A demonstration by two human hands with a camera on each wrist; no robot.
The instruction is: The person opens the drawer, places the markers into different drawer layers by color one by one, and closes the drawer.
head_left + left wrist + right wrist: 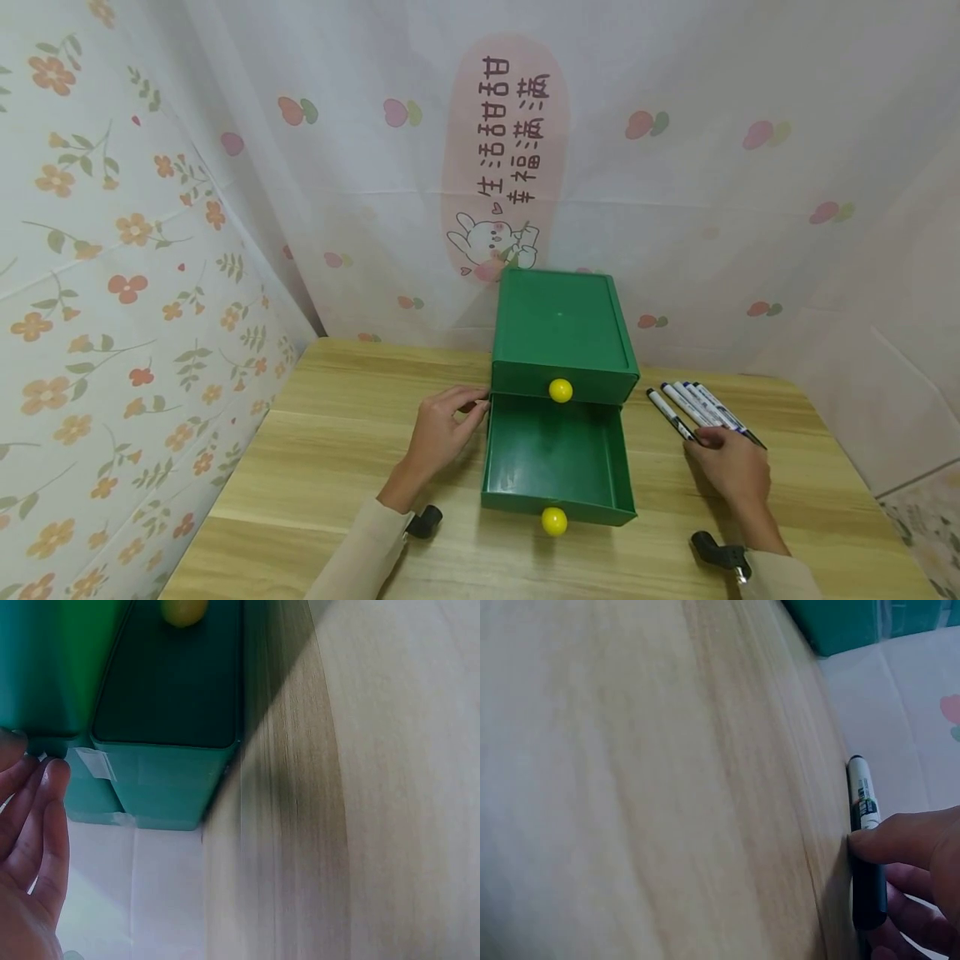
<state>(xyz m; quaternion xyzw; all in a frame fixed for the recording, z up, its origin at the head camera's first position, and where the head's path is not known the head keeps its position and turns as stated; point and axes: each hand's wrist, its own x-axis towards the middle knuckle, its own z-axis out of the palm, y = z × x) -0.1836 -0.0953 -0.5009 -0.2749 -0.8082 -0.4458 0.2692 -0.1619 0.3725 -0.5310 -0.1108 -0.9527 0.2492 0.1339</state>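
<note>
Marker (868,881) pinched in right hand (733,471), other markers (693,404) alongside on counter (360,400). Left hand (444,429), fingers loosely extended, at side of pulled-out green drawer (555,458).

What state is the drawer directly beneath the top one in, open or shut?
Open: the drawer juts forward, its inside floor showing.

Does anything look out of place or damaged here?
I see no obvious damage to the green drawer unit or the markers. One oddity: the printed writing on the cloth backdrop runs sideways, as if hung turned.
</note>
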